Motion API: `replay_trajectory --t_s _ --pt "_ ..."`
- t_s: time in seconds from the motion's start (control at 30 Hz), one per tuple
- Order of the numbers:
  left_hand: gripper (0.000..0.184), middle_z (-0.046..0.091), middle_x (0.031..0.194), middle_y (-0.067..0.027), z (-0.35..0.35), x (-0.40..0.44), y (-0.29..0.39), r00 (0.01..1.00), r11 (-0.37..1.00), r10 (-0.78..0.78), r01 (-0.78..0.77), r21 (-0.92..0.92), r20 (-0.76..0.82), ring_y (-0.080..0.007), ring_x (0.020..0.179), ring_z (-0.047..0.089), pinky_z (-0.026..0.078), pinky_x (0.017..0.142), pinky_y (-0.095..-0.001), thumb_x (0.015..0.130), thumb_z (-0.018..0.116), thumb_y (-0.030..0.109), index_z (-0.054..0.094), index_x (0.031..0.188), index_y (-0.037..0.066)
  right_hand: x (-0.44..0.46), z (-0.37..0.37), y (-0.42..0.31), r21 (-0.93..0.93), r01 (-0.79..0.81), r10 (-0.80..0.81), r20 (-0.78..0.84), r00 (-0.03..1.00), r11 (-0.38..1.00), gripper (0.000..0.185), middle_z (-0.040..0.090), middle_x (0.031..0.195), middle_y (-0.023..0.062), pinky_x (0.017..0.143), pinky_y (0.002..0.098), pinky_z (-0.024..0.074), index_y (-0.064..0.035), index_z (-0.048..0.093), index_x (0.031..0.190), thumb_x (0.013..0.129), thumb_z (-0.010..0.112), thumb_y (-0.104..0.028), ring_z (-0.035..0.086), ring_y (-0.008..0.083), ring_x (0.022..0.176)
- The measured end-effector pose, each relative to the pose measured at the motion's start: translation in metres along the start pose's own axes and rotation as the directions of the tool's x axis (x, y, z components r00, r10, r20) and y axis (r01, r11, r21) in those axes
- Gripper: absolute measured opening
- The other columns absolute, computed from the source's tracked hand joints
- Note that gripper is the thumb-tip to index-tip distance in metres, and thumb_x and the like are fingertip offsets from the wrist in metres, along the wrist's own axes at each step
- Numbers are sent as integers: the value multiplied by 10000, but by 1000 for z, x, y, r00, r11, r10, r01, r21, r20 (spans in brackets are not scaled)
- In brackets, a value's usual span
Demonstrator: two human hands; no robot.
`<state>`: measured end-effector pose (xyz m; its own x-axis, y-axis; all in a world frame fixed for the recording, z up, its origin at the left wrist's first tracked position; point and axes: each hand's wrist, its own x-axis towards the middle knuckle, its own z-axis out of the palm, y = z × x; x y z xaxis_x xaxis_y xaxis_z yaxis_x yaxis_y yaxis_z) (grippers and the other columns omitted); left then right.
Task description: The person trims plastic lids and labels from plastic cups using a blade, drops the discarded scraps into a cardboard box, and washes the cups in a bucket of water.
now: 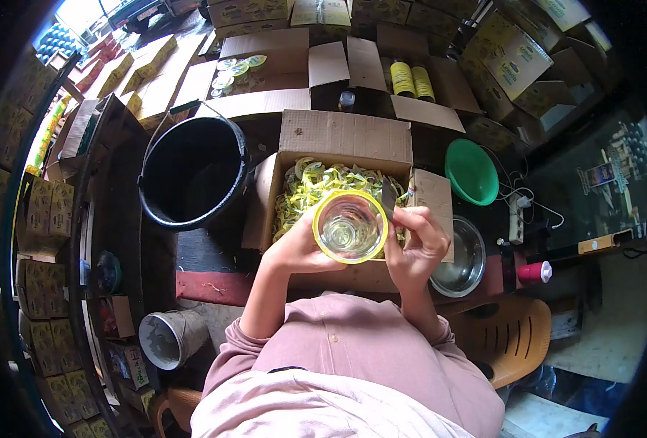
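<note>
A clear plastic cup [341, 232] with a yellow-green rim faces up toward me, its inside visible and looking empty. My left hand [298, 244] is wrapped round its left side. On the right, my right hand [418, 244] pinches a dark flat blade [388, 198] that stands upright beside the cup's rim; the fingers are at the cup's edge. Just beyond both hands is an open cardboard box [345, 135] filled with yellow-green and white strips [330, 177].
A black bucket [192, 171] stands left of the box. To the right are a green bowl [472, 172], a metal bowl [460, 259], a power strip [515, 219] and a pink spool [533, 273]. Open boxes hold round lids [239, 71] and yellow cylinders [411, 79]. A grey bucket [164, 339] sits lower left.
</note>
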<state>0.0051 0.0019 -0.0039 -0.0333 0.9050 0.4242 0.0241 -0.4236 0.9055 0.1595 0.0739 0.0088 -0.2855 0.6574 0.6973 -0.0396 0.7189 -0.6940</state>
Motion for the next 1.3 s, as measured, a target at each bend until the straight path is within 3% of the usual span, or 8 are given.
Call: replay_trajectory --t_s 0.13,0.23,0.27,0.37,0.4,0.63,0.97,1.3 --pt "727 494 1096 -100 -3 0 -10 997 998 59 -60 18 55 -177 999 509 408 874 -301 569 762 123 393 1184 -2 4 1 0 -10 15 -15 -2 1000 1000 248 599 722 89 546 229 459 -3 632 839 614 637 101 577 136 593" --pt "821 455 1093 -92 6 3 -9 990 997 81 -81 10 -115 -171 1005 503 428 844 -288 559 785 115 307 1218 9 5 3 -1 -45 25 -25 4 1000 999 245 600 723 87 548 231 465 -10 636 843 620 645 90 584 135 600" --pt "881 421 1091 -86 6 2 -12 988 996 50 -38 84 -147 -167 1002 502 443 826 -283 546 809 120 250 1220 26 6 4 -1 -65 28 -28 7 1000 997 243 601 723 87 549 231 467 -13 637 845 623 648 86 586 134 603" --pt "826 444 1085 -93 5 2 -17 972 982 113 -78 173 -207 -172 999 504 442 838 -293 552 809 111 281 1182 32 4 5 -3 -75 27 -26 4 1000 997 225 602 724 82 549 230 471 -16 639 846 638 659 69 590 130 609" --pt "768 467 1076 -100 7 4 -13 973 995 96 -85 61 -211 -178 1003 505 431 858 -304 574 792 82 297 1159 35 3 6 -3 -84 25 -25 2 1000 996 219 602 722 80 548 231 472 -18 639 845 643 661 64 590 131 608" --pt "683 485 1084 -115 13 6 -12 952 987 135 -104 125 -274 -197 1024 499 397 901 -320 621 734 13 327 1169 21 0 7 -7 -212 70 -78 -31 996 975 201 603 712 76 550 243 481 -26 639 835 652 664 55 591 132 597" --pt "618 508 1083 -99 12 2 -10 982 995 55 -39 89 -181 -193 1031 501 390 904 -309 646 716 46 383 1166 10 -1 1 1 -79 26 -29 -34 999 997 190 603 713 82 538 232 469 -13 631 819 650 653 70 584 140 582" --pt "612 517 1081 -96 8 1 -6 994 989 9 8 148 -113 -219 1016 503 382 901 -327 623 737 168 441 1132 1 1 -1 -4 -141 46 -50 -27 998 989 232 595 709 81 550 240 470 -12 634 839 629 638 89 580 145 595"
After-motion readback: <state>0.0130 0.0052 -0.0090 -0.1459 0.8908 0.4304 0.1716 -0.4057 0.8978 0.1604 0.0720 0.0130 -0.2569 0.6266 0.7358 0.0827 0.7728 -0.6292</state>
